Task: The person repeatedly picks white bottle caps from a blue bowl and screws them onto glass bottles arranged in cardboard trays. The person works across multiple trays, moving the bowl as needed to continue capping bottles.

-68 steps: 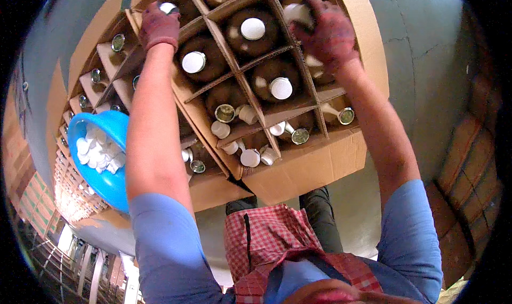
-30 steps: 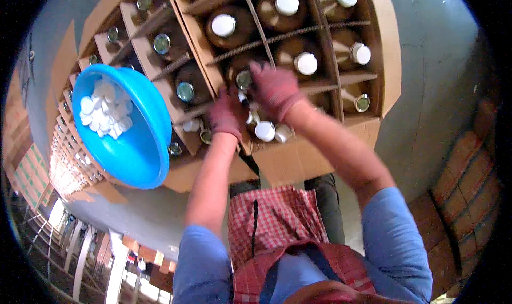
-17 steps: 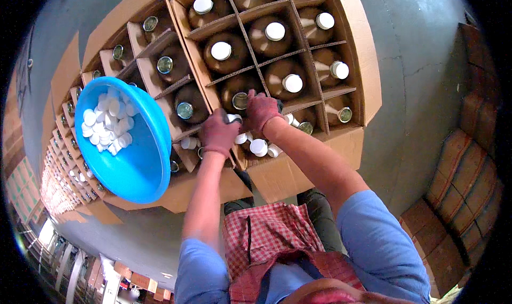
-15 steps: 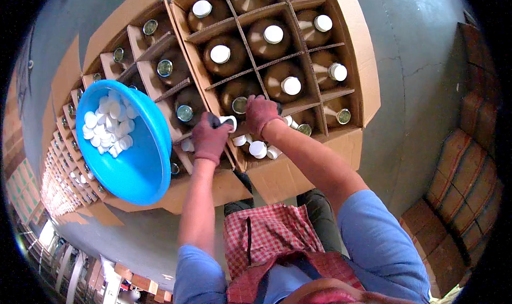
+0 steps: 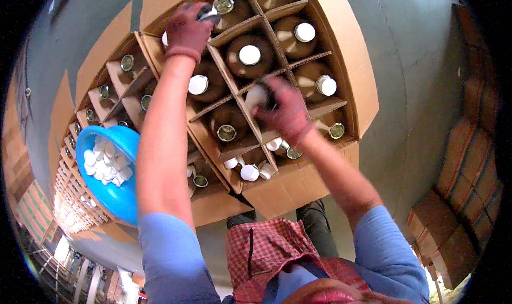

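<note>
White cap (image 5: pixel 209 14) seemingly juts rightward from the left grip (image 5: pixel 188 33).

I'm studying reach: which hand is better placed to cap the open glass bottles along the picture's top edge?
Probably the left red-gloved hand: it apparently holds a white plastic cap, right beside one open round glass bottle. The right red-gloved hand is farther off.

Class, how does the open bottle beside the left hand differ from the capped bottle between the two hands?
The open bottle shows a bare, ring-like mouth; the capped bottle has its mouth covered by a white cap. The open bottle stands farther from the person than the capped bottle. Both sit in separate compartments of one cardboard carton.
</note>
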